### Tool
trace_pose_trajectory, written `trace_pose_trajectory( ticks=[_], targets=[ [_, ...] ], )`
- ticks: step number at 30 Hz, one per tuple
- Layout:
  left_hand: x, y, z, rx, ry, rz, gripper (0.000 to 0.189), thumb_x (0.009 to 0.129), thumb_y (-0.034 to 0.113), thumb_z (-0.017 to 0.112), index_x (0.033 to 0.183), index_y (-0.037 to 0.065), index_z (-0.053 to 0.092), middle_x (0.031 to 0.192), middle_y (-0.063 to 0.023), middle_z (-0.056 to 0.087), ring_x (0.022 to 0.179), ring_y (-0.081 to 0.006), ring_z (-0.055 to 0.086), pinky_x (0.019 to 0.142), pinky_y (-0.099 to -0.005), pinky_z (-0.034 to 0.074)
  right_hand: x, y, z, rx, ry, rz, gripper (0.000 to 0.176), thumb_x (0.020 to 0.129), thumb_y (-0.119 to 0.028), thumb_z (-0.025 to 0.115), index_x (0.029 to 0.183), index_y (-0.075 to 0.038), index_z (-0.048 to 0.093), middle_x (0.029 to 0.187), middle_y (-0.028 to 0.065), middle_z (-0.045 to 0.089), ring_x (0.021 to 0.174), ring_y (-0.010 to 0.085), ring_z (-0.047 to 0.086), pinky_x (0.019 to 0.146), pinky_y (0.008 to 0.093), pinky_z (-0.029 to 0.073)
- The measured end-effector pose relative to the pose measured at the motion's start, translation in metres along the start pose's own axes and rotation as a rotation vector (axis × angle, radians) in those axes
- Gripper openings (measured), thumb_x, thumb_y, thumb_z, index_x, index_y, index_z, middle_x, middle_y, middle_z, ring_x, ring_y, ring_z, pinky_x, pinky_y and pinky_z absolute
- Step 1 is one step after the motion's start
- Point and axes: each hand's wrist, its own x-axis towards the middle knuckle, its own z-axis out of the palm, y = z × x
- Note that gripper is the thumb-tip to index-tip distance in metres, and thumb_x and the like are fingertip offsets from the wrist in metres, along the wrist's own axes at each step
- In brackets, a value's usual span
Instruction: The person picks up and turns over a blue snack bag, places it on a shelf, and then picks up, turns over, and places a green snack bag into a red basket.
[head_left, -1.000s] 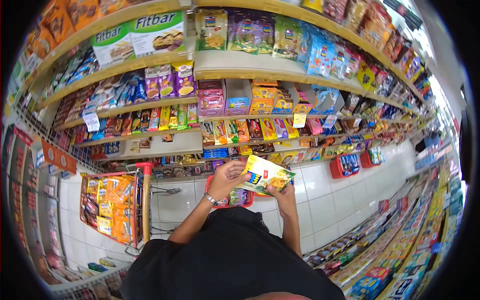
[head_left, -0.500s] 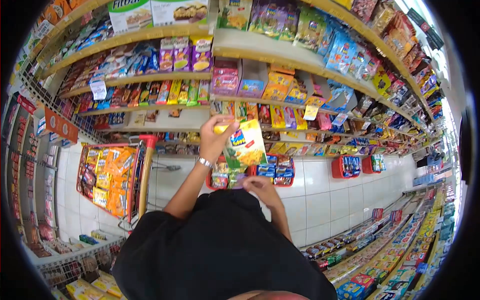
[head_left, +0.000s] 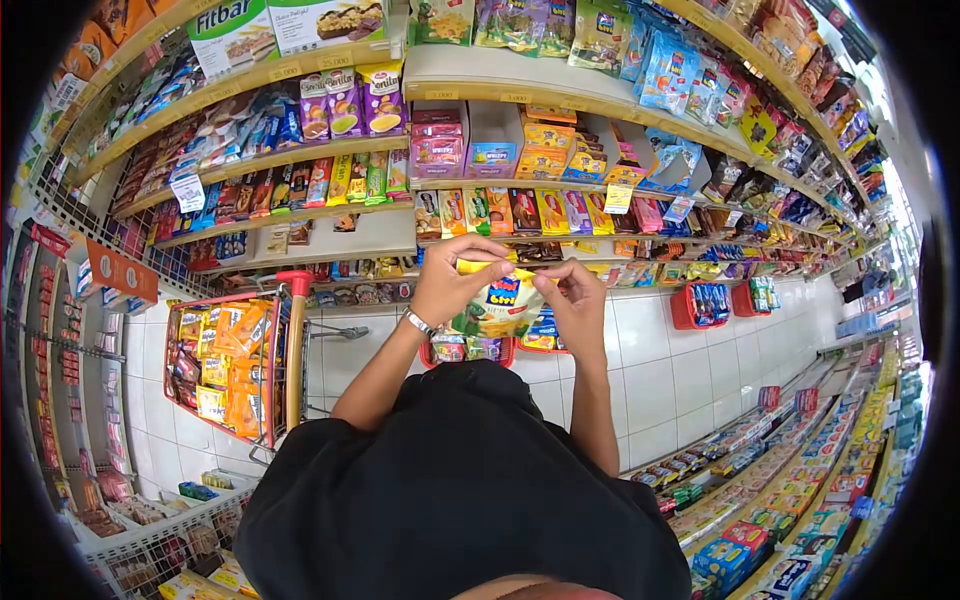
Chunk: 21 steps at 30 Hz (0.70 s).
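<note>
A yellow and green snack packet (head_left: 500, 303) hangs upright in front of my body, its top edge pinched at both corners. My left hand (head_left: 460, 283), with a silver watch on the wrist, closes its fingers round the upper left corner. At the upper right corner, my right hand (head_left: 575, 295) grips the packet between thumb and fingers. Behind and below the packet are red baskets (head_left: 513, 346) on the floor, partly hidden by it. Similar packets (head_left: 445, 22) stand on the upper shelf.
A shopping cart (head_left: 296, 350) with orange and yellow packets is at the left. Shelves of snacks (head_left: 520, 92) curve across the front. More red baskets (head_left: 697, 307) sit on the tiled floor to the right, and low racks (head_left: 790, 460) stand at the lower right.
My right hand has risen from below the packet to its upper right corner and taken hold there. The packet, tilted before, now hangs straighter between both hands.
</note>
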Motion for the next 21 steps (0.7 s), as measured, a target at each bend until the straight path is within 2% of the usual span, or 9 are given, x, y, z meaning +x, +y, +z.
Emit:
trace_pose_trajectory(
  ticks=[5,9,10,13,14,15,18,19,21],
  targets=[
    [-0.001,-0.005,-0.006,-0.155,0.074,-0.065,0.02,0.084,0.006,0.072,0.098,-0.004,0.063,0.092,-0.012,0.071,0.085,-0.014,0.068,0.074,-0.0255,0.056,-0.005,0.007,0.01,0.132,0.046,-0.008,0.007,0.087,-0.005,0.067,0.087,0.0,0.063,0.083,0.0033,0.064,0.075,0.0058,0.054,0.069,0.0217,0.043],
    [-0.006,0.0,-0.018,-0.157,-0.115,-0.085,0.022,0.086,0.005,0.069,0.106,-0.002,0.062,0.105,-0.0127,0.068,0.099,-0.0158,0.065,0.085,-0.0285,0.054,-0.007,0.013,0.003,0.183,0.063,0.045,0.008,0.089,-0.005,0.066,0.087,0.001,0.061,0.082,0.003,0.062,0.077,0.0053,0.054,0.068,0.022,0.043],
    [-0.007,0.004,-0.019,0.032,-0.179,-0.033,0.025,0.085,0.007,0.07,0.108,0.0,0.063,0.112,-0.0107,0.066,0.099,-0.0146,0.065,0.084,-0.0284,0.054,-0.008,0.014,0.001,0.153,0.054,0.046,0.008,0.089,-0.005,0.066,0.087,0.001,0.06,0.083,0.0031,0.062,0.077,0.0055,0.054,0.069,0.0222,0.043],
    [-0.003,0.021,-0.014,0.671,-0.367,0.236,0.034,0.073,0.014,0.076,0.105,0.007,0.067,0.102,-0.0087,0.063,0.105,-0.0279,0.059,0.095,-0.0372,0.045,-0.016,0.02,0.0,0.126,0.052,0.059,0.008,0.087,-0.004,0.067,0.086,0.001,0.06,0.082,0.0024,0.06,0.075,0.0061,0.053,0.068,0.0222,0.042],
    [-0.003,0.02,-0.008,0.69,-0.356,0.223,0.032,0.072,0.015,0.075,0.102,0.007,0.066,0.106,-0.009,0.058,0.114,-0.0311,0.05,0.102,-0.0415,0.038,-0.017,0.024,0.0,0.039,0.046,0.024,0.008,0.086,-0.003,0.068,0.086,0.001,0.061,0.081,0.0022,0.059,0.074,0.0063,0.052,0.067,0.0222,0.042],
    [-0.003,0.018,-0.001,0.696,-0.358,0.231,0.032,0.072,0.015,0.075,0.102,0.007,0.066,0.106,-0.009,0.058,0.114,-0.0311,0.05,0.102,-0.0415,0.038,-0.02,0.027,-0.001,-0.046,0.044,-0.007,0.008,0.085,-0.002,0.068,0.085,0.002,0.061,0.08,0.0019,0.058,0.073,0.0064,0.051,0.066,0.0222,0.041],
    [0.005,0.005,0.013,0.804,-0.289,0.254,0.031,0.075,0.012,0.074,0.102,0.006,0.062,0.126,-0.0134,0.046,0.119,-0.0365,0.046,0.103,-0.0432,0.038,-0.022,0.019,-0.002,0.04,0.113,0.046,0.007,0.085,-0.001,0.068,0.085,0.002,0.061,0.08,0.0024,0.057,0.075,0.0072,0.051,0.068,0.0229,0.041],
    [0.009,0.003,0.017,0.823,-0.281,0.261,0.031,0.075,0.012,0.074,0.102,0.006,0.062,0.126,-0.0134,0.046,0.119,-0.0365,0.046,0.103,-0.0432,0.038,-0.022,0.021,-0.005,0.079,0.132,0.051,0.007,0.085,-0.001,0.068,0.085,0.002,0.061,0.081,0.003,0.058,0.077,0.0074,0.051,0.069,0.0228,0.041],
    [0.011,-0.003,0.028,0.625,-0.211,0.153,0.034,0.08,0.015,0.072,0.111,0.011,0.059,0.134,-0.0158,0.04,0.124,-0.0358,0.045,0.101,-0.0428,0.041,-0.024,0.031,-0.019,0.033,0.133,0.058,0.007,0.085,0.001,0.067,0.086,0.002,0.061,0.083,0.0043,0.059,0.079,0.0082,0.053,0.072,0.023,0.042]
  ],
)
